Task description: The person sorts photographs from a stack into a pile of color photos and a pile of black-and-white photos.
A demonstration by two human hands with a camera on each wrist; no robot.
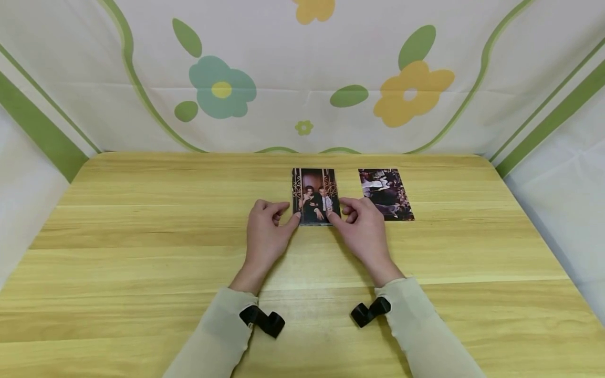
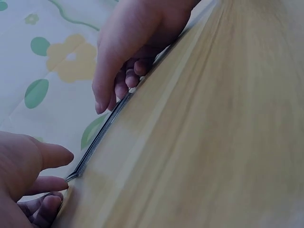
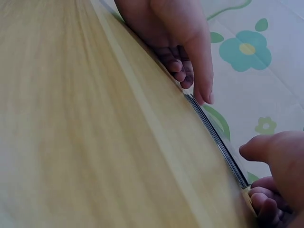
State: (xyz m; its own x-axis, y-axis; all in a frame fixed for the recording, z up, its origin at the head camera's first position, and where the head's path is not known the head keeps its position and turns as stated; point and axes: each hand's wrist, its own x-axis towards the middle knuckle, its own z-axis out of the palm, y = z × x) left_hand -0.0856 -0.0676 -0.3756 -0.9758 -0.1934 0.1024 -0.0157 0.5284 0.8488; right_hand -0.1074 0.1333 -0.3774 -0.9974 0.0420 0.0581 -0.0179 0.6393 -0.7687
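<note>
Head view: mid-frame, the photo stack, long axis running up-frame, is being flanked equally closely by left hand and right hand, both half open. Left wrist view: at lower left, its end is being met, ungripped. Right wrist view: likewise, lower right.

No legible txt or nos.
</note>
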